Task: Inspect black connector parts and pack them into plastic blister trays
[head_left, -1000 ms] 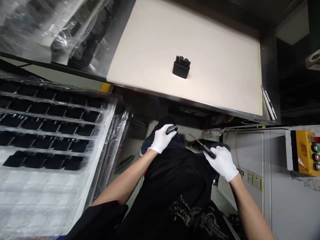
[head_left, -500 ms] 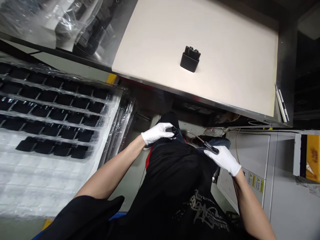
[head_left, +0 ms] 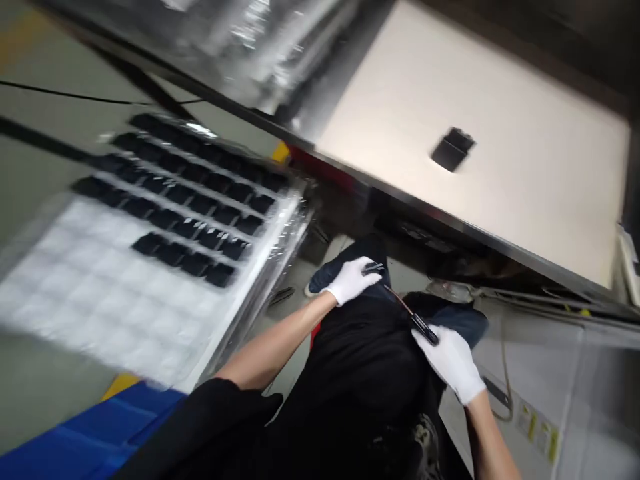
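My left hand point(head_left: 351, 280), in a white glove, is closed around a small black part point(head_left: 373, 268) above my lap. My right hand point(head_left: 450, 360), also gloved, grips a black-handled tool point(head_left: 425, 329) with a thin copper-coloured shaft. The shaft's tip points toward the part in my left hand, close to it; blur hides whether they touch. On the pale bench top point(head_left: 540, 200) stands a black block-shaped piece point(head_left: 453, 150) with smaller black pieces rising out of its top.
To the left, a white moulded tray point(head_left: 100, 293) holds rows of black parts point(head_left: 173, 193), with plastic film around its edge. Plastic-wrapped items point(head_left: 240, 47) lie on the bench's upper left. A blue surface point(head_left: 100, 427) shows at lower left, a grey cabinet point(head_left: 540, 360) at right.
The view has swung, so the bench and tray appear tilted and shifted right. The tool's shaft and the part in my left hand are nearer each other. Both hands keep their hold.
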### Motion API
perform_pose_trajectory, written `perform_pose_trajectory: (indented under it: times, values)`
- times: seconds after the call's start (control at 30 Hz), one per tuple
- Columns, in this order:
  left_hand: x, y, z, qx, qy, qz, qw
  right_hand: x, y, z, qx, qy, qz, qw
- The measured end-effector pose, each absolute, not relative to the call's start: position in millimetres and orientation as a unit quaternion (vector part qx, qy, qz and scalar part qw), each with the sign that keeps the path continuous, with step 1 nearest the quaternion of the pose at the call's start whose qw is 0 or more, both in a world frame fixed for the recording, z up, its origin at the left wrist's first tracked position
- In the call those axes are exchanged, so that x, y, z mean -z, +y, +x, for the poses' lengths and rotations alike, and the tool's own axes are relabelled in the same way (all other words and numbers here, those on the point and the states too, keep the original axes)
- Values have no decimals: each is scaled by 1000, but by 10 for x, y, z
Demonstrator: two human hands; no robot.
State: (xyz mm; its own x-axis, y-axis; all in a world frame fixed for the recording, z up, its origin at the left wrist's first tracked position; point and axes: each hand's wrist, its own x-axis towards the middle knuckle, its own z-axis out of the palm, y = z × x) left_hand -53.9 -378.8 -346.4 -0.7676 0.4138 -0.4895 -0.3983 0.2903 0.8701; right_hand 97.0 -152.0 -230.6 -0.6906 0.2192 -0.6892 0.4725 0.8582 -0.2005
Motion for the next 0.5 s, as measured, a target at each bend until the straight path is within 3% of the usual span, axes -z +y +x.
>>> perform_pose_trajectory:
  times: [0.13, 0.2, 0.27, 0.33, 0.5]
  values:
    - [3202, -4320, -387, -636, 680, -16, 364, 2535, -1255, 1211, 292, 844, 262, 366]
    - [3001, -4907, -435, -609, 733, -61, 297, 2665, -1057, 1288, 302, 830, 312, 350]
    - [2808, -5702, -608, -496, 845, -143, 135, 2758, -883, 1298, 284, 822, 361, 337]
    - [2688, -6573, -894, -438, 871, -220, 39, 2801, -775, 1225, 259, 814, 399, 332]
    - [2780, -8044, -1592, -311, 878, -364, -3, 2833, -779, 906, 241, 823, 394, 332]
